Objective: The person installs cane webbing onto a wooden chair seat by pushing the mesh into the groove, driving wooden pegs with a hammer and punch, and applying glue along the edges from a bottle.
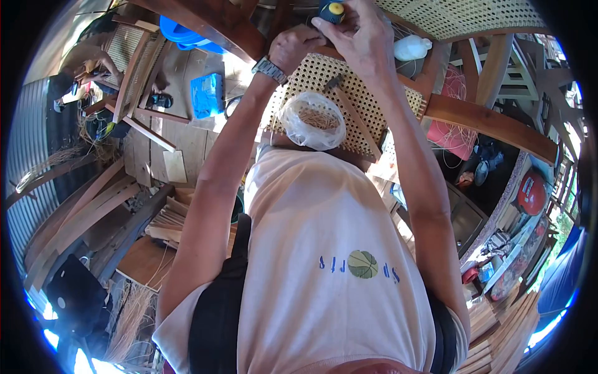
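Note:
My right hand point(367, 40) is closed around a dark blue tool handle with a yellow round end point(336, 9), at the top edge. My left hand point(296, 48), with a metal watch point(270, 70) on its wrist, is closed beside it, fingers curled at the far edge of the seat. What it grips, if anything, is hidden. Below both hands is a woven cane seat point(299, 71) in a wooden frame. On it rest an open plastic bag point(333, 136) of small wooden pegs point(316, 117) and a hammer point(352, 112).
A cane backrest point(461, 15) rises behind the seat, near a white bottle point(411, 48). The curved wooden armrest point(495, 124) extends right. Left, a blue box point(207, 95) lies on the floor near a blue container point(187, 34). A person point(87, 59) works beside another cane chair point(134, 56).

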`<action>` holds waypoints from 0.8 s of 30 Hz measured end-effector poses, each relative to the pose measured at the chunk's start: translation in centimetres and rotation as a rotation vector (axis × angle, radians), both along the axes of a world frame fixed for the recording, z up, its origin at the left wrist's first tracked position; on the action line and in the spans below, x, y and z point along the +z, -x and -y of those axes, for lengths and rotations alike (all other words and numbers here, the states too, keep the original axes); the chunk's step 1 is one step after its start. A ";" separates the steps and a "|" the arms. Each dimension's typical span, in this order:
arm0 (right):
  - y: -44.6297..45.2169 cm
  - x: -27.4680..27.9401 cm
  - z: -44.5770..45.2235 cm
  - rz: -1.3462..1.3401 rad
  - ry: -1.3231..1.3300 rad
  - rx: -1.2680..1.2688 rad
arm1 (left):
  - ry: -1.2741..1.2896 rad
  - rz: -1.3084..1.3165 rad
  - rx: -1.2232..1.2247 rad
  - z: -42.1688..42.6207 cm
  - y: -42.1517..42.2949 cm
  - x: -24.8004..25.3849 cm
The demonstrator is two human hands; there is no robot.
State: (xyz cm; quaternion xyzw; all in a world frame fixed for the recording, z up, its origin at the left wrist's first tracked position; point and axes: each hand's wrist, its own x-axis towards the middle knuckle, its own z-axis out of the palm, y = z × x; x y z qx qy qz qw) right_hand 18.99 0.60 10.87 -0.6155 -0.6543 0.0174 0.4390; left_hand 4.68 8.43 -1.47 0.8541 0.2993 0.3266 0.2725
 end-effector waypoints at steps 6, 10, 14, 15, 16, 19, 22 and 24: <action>1.5 -2.2 0.4 -0.197 0.256 0.002 | 0.069 -0.353 0.103 -0.9 0.8 -3.1; 0.8 -5.0 4.2 -0.258 0.191 -0.127 | 0.121 -0.103 0.110 -0.9 1.4 -4.8; -1.0 -12.7 12.9 0.066 0.409 -0.267 | 0.112 0.017 0.104 -0.8 1.7 -7.3; -1.4 -15.1 15.1 0.140 0.450 -0.303 | 0.099 0.047 0.115 -0.7 1.5 -7.7; -1.4 -16.7 16.7 0.214 0.489 -0.340 | 0.074 0.053 0.141 -0.6 1.3 -7.8; -0.8 -17.2 19.0 -0.128 0.749 -0.324 | -0.030 -0.015 0.135 -0.2 0.8 -8.0; 0.7 -17.5 19.6 -0.176 0.701 -0.297 | -0.061 -0.047 0.178 0.7 0.7 -7.5; 1.4 -18.0 19.9 0.112 0.592 -0.233 | -0.059 -0.034 0.190 0.5 0.2 -7.7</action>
